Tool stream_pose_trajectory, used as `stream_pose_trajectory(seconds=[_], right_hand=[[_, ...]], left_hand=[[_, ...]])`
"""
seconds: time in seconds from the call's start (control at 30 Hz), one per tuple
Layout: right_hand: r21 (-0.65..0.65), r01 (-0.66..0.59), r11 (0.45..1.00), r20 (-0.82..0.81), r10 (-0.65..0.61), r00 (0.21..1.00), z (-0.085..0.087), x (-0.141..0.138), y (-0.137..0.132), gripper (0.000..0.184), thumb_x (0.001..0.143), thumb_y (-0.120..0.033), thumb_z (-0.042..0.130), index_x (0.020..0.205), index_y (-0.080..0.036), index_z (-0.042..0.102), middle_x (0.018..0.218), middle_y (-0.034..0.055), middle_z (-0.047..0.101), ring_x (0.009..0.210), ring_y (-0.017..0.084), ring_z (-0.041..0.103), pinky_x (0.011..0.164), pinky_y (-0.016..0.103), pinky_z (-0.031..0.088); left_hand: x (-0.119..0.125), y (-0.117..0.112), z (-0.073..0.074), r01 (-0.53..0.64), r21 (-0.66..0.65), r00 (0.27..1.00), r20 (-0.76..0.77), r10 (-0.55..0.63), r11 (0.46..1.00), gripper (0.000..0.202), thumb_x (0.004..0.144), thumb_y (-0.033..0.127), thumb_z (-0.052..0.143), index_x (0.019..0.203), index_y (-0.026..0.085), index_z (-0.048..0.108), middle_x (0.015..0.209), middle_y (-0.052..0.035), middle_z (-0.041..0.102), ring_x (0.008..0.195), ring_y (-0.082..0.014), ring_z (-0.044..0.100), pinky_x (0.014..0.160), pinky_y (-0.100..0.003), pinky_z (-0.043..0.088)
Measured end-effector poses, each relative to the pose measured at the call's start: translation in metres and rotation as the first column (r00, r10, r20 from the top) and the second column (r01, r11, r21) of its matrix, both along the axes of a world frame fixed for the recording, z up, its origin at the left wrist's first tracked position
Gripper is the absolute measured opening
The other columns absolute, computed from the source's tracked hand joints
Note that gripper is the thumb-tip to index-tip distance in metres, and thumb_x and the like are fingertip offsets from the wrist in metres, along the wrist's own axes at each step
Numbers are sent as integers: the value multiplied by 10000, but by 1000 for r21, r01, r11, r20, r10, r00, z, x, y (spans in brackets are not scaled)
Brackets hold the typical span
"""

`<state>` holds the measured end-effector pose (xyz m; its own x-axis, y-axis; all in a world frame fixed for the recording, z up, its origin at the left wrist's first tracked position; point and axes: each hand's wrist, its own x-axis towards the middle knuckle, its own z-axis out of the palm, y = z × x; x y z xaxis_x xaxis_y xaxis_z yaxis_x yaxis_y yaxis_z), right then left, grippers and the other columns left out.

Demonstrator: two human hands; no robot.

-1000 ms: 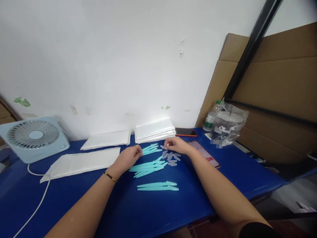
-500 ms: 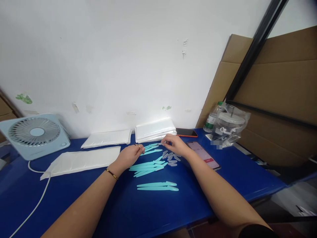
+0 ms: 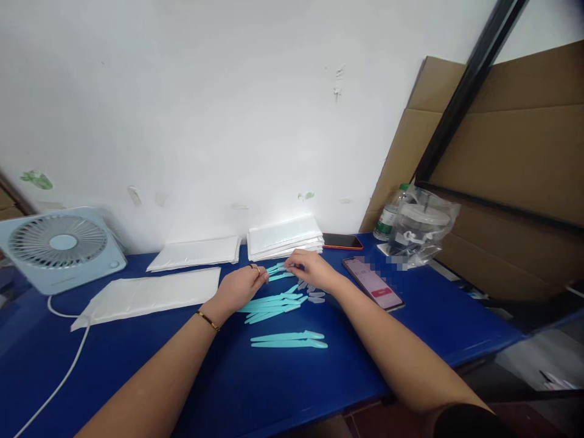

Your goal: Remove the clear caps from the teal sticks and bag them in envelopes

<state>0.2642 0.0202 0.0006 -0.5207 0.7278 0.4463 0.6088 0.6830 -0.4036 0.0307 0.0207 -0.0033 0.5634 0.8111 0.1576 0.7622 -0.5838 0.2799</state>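
Note:
My left hand (image 3: 243, 285) is closed in a pinch on the handle end of a teal eyebrow razor (image 3: 275, 267). At the razor's blade end, my right hand (image 3: 310, 269) pinches a small clear blade cap, mostly hidden by the fingers. I cannot tell how far the cap is over the blade. Just below my right hand lies a small heap of clear caps (image 3: 316, 297). Several teal razors (image 3: 272, 303) form a loose pile in front of my hands. Nearer to me, two razors (image 3: 288, 340) lie side by side, with what look like caps on their tips.
White packets are stacked along the wall, left (image 3: 196, 250) and middle (image 3: 285, 237); a single flat packet (image 3: 155, 295) lies in front. A blue fan (image 3: 64, 246) with a white cable stands left. Phones (image 3: 374, 283), a bottle (image 3: 387, 219) and a bagged cup (image 3: 422, 225) are right.
My right hand has moved left with the clear cap, closing the distance to the razor in my left hand. The left hand keeps its pinch.

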Motion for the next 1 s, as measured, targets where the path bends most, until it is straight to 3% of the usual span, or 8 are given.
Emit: stream_pose_trajectory(seconds=[0.1, 0.17, 0.33, 0.53, 0.77, 1.0], right_hand=[[-38, 64, 997, 20, -63, 998, -6, 4, 6, 155, 797, -137, 565, 907, -170, 670, 840, 41, 611, 714, 122, 549, 652, 226, 414], [-68, 113, 991, 36, -111, 993, -7, 13, 10, 164, 779, -144, 588, 914, -170, 678, 844, 45, 623, 718, 127, 556, 658, 233, 418], [-175, 63, 983, 66, -52, 996, -3, 38, 10, 146, 772, -173, 594, 873, -180, 699, 818, 36, 642, 706, 127, 569, 656, 233, 427], [-289, 11, 957, 109, 21, 994, -6, 40, 9, 170, 710, -191, 656, 867, -177, 719, 824, 34, 633, 675, 116, 569, 608, 212, 425], [-353, 4, 935, 122, 42, 992, -7, 42, 11, 148, 682, -185, 673, 819, -181, 728, 792, 16, 635, 622, 98, 561, 572, 193, 413], [-296, -74, 952, 69, 99, 993, -7, 31, 7, 152, 724, -242, 673, 854, -190, 734, 820, 32, 637, 683, 114, 578, 617, 203, 429]], left_hand=[[-1, 0, -2, -70, 118, 997, 30, 67, 991, 348, 879, 446, 381, 1053, 224, 586, 1023, -61, 605, 969, -224, 549, 789, -308, 405], [-2, -1, -1, -100, 128, 994, 51, 94, 987, 370, 847, 468, 433, 1091, 225, 567, 1053, -65, 595, 979, -235, 544, 795, -322, 407], [1, -15, 10, 83, -73, 996, -2, -84, 994, 371, 767, 543, 512, 932, 229, 619, 884, -24, 632, 778, -184, 576, 637, -259, 404], [10, -27, 16, 191, -214, 980, -19, -200, 958, 338, 800, 497, 477, 710, 211, 633, 672, 2, 628, 638, -139, 543, 541, -238, 337], [12, -20, 5, 34, -193, 999, 16, -32, 981, 251, 726, 464, 571, 814, 234, 622, 734, 20, 634, 638, -135, 545, 518, -237, 328], [15, -19, 0, 28, -152, 999, 28, -24, 988, 179, 787, 340, 490, 738, 232, 625, 736, 6, 645, 677, -143, 561, 555, -239, 348]])
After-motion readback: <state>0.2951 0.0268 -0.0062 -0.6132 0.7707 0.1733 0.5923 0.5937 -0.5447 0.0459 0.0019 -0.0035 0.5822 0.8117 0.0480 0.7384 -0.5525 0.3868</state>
